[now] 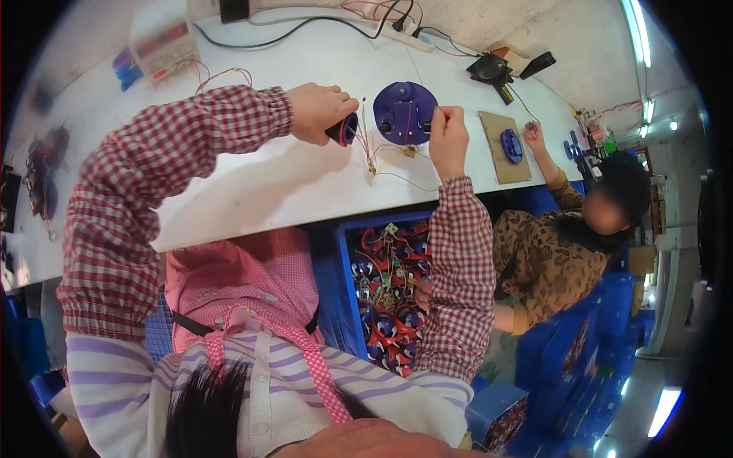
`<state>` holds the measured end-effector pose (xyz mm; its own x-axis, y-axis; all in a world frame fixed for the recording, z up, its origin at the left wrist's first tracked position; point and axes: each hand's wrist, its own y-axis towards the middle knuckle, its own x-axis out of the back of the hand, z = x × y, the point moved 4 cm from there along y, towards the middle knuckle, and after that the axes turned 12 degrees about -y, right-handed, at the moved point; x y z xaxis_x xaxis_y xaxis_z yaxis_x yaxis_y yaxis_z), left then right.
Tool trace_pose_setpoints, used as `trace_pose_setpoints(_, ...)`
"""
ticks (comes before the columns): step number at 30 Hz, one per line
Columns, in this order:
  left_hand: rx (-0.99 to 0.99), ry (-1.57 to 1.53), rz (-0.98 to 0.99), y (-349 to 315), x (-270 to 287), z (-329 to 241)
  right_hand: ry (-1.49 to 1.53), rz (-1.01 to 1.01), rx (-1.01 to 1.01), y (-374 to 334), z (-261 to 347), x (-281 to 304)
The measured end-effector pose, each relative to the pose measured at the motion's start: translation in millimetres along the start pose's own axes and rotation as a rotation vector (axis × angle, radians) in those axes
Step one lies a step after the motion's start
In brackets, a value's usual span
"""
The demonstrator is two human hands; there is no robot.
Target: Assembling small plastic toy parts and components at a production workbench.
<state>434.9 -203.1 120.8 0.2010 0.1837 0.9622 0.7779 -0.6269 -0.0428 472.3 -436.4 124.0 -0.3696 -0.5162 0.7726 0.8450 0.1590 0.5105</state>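
Observation:
My left hand [317, 113] is closed round a small dark blue and red part [349, 130] above the white table. Thin wires [369, 146] run from it to a small piece on the tabletop. To its right lies a round purple-blue plastic disc [395, 108] with a red wire across it and black pieces at its sides. My right hand [450, 141] is pinched shut at the disc's right edge. Its fingers hide whatever is between them, so I cannot tell whether it grips the disc itself.
A blue crate [343, 282] full of wired red and blue parts stands below the table edge. A co-worker [550, 244] sits at right by a cardboard sheet [500, 164] with a blue round part [511, 145]. A power supply [162, 46] and cables [298, 29] lie behind.

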Motion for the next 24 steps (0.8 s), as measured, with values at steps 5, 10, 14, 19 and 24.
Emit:
trace_pose_setpoints(5, -0.088, -0.105, -0.052, -47.4, 20.9, -27.8, 0.140, 0.053, 0.023, -28.5, 32.3, 52.7)
trace_pose_setpoints(10, -0.065, -0.170, -0.010, -110.3, 44.9, -51.8, 0.387, 0.131, 0.058, -56.4, 59.6, 67.3)
trace_pose_setpoints(14, 0.009, -0.230, 0.027, -155.3, 52.1, -55.1, 0.660, 0.229, 0.031, -70.8, 76.5, 57.5)
trace_pose_setpoints(19, 0.213, -0.284, 0.068, -226.5, 59.5, -44.6, 0.870, 0.348, -0.009, -87.7, 112.4, 33.4)
trace_pose_setpoints(24, 0.405, -0.384, 0.162, -286.3, 50.3, -12.3, 0.898, 0.471, -0.116, -103.1, 142.9, 3.4)
